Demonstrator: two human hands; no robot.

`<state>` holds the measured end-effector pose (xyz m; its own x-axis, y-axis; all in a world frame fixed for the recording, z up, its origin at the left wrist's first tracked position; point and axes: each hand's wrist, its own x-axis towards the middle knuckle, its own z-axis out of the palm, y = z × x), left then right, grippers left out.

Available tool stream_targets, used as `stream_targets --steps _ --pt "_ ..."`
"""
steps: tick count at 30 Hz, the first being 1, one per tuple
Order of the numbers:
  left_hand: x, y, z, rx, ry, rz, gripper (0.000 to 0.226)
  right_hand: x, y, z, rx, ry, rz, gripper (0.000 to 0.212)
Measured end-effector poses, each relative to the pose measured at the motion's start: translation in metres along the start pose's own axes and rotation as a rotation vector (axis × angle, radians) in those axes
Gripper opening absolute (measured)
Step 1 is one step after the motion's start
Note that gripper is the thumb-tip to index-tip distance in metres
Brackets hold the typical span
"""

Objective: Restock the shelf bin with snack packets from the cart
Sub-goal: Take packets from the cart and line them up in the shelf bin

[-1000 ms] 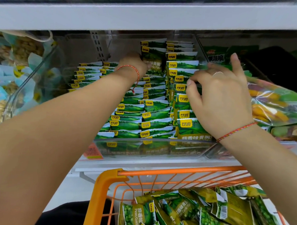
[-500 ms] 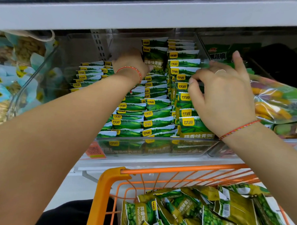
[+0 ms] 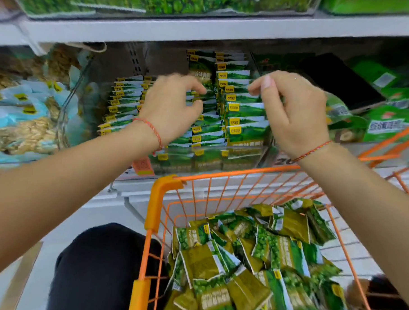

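Rows of green snack packets [image 3: 244,111] stand upright in the clear shelf bin [image 3: 208,161] on the middle shelf. My left hand [image 3: 172,106] hovers in front of the middle rows, fingers loosely curled and holding nothing. My right hand [image 3: 294,112] hovers in front of the right-hand row, also loosely curled with nothing in it. Below, the orange wire cart [image 3: 164,183] holds a loose pile of several green packets [image 3: 252,262].
A bin of pale blue nut packets [image 3: 20,114] sits to the left, and mixed green packs [image 3: 385,120] lie to the right. The shelf above [image 3: 204,28] overhangs the bin closely. My dark-clad knee [image 3: 100,267] is left of the cart.
Both hands have drawn back out of the bin toward me; before, they were pressing on the packet rows. The view has tilted down, showing more of the cart.
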<state>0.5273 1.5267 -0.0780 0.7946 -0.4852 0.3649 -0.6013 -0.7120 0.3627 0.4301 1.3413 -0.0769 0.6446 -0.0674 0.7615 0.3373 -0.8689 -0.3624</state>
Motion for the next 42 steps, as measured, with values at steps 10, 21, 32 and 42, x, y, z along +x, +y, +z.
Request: stream_targets --steps 10,21,32,42 --pt "-0.125 0.112 -0.027 0.231 -1.142 -0.002 0.014 -0.086 -0.009 -0.080 -0.533 -0.898 0.200 0.033" --pt "-0.159 0.078 0.052 0.514 -1.446 0.146 0.100 -0.164 -0.013 -0.063 -0.526 -1.644 0.464 0.070" --pt "-0.128 0.108 -0.015 -0.520 -1.217 -0.409 0.073 -0.181 -0.015 -0.050 -0.696 -1.617 0.226 0.068" --pt "-0.127 0.077 0.032 -1.042 -0.811 -0.697 0.074 -0.178 -0.014 -0.053 -0.647 -1.566 0.198 0.063"
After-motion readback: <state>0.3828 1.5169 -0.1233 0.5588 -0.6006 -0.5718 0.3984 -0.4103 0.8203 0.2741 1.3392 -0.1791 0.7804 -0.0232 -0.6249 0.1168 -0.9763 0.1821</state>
